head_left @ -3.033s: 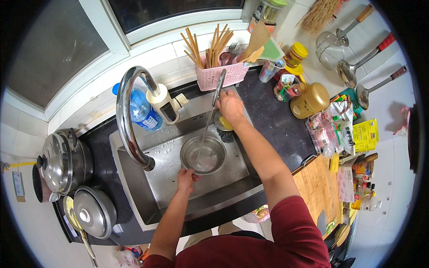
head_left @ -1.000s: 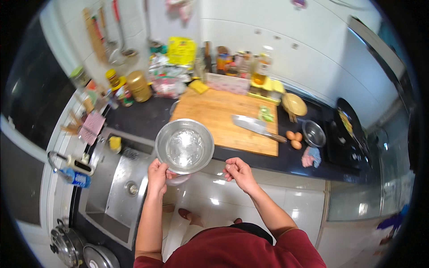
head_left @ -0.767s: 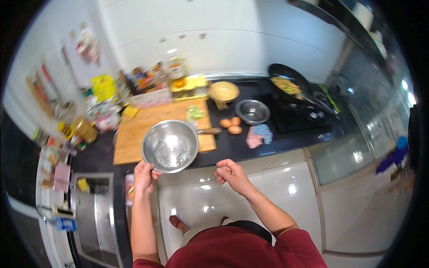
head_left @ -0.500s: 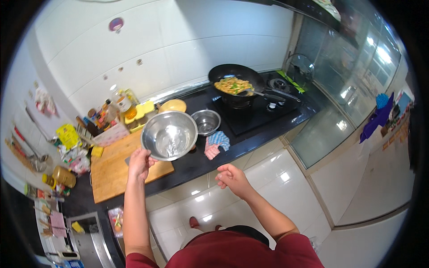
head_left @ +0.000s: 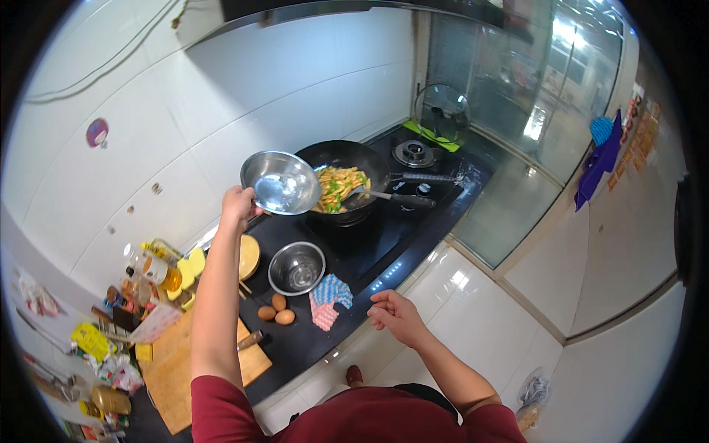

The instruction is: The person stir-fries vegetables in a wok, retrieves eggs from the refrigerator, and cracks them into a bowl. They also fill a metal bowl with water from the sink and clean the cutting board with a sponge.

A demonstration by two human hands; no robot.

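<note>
My left hand [head_left: 238, 207] grips the rim of a shiny metal bowl [head_left: 277, 181], which is tilted toward the left side of a black wok [head_left: 375, 164]. Whether liquid is in the bowl I cannot tell from the glare. The wok stands on the stove with cooked yellow strips and green pieces [head_left: 341, 184] in it. A spatula [head_left: 402, 198] rests in the food, its dark handle reaching over the wok's rim to the right. Over the floor in front of the counter, my right hand [head_left: 395, 316] is empty, its fingers loosely bent and apart.
A second metal bowl [head_left: 297, 269], three brown eggs [head_left: 283, 317] and a blue-and-pink cloth [head_left: 329, 301] lie on the black counter [head_left: 295, 354]. At left are a wooden board [head_left: 168, 369], a knife handle [head_left: 251, 340] and bottles [head_left: 160, 269]. A glass lid [head_left: 442, 111] stands behind the free burner.
My left hand has carried the metal bowl from above the cutting board to the wok and tilted it. The eggs and knife handle have come into sight. My right hand stays empty.
</note>
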